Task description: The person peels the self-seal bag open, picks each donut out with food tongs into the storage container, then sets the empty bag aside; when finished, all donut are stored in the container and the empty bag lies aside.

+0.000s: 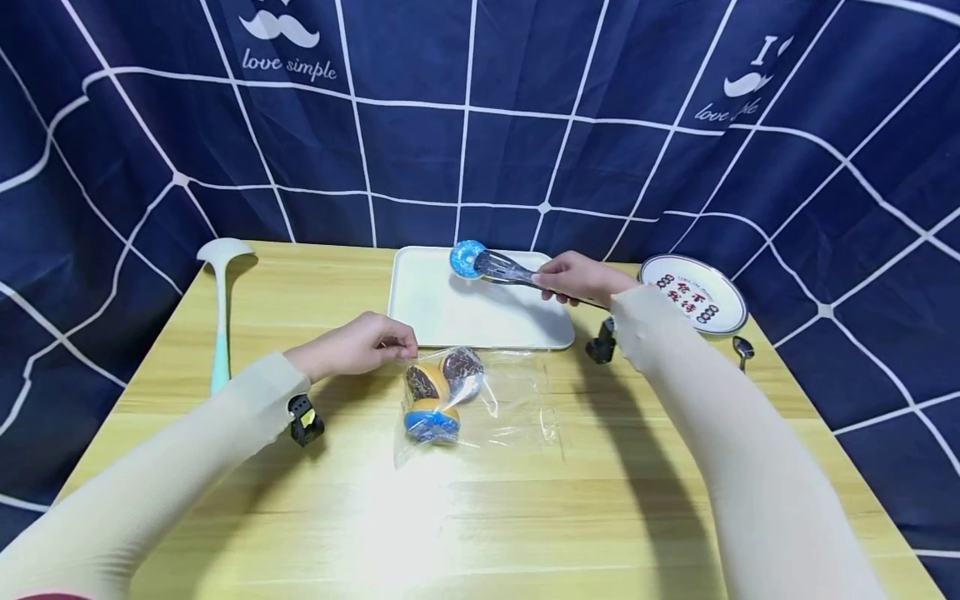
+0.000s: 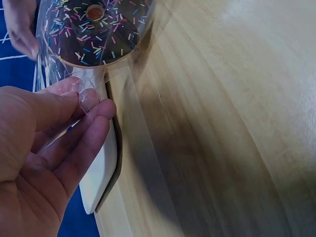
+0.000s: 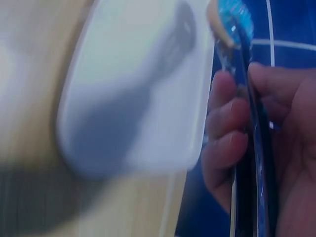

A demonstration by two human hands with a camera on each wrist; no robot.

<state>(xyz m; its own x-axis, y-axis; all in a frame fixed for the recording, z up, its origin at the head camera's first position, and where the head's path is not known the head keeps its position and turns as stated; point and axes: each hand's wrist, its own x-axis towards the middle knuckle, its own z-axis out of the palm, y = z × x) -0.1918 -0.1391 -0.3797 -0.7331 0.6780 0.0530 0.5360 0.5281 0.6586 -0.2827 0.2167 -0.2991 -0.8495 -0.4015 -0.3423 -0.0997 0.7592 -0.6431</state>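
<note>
My left hand (image 1: 365, 345) pinches the edge of a clear plastic bag (image 1: 517, 408) between thumb and fingers. Inside the bag lie several donuts: a sprinkled chocolate donut (image 2: 94, 34), another with dark icing (image 1: 462, 372) and a blue-iced donut (image 1: 432, 422). My right hand (image 1: 576, 278) grips dark tongs (image 1: 510, 270), fingers wrapped round the handles. A blue-iced donut (image 1: 467, 259) is clamped in the tips of the tongs, held over the white tray (image 1: 480, 321). Shadows of hand and tongs fall on the tray in the right wrist view.
At the left lies a ladle (image 1: 222, 308) with a pale green handle. To the right, a white plate (image 1: 720, 300) with red lettering rests near the curtain, a small dark spoon (image 1: 742, 348) in front of it. A blue checked curtain (image 1: 420, 150) surrounds the wooden table (image 1: 525, 533).
</note>
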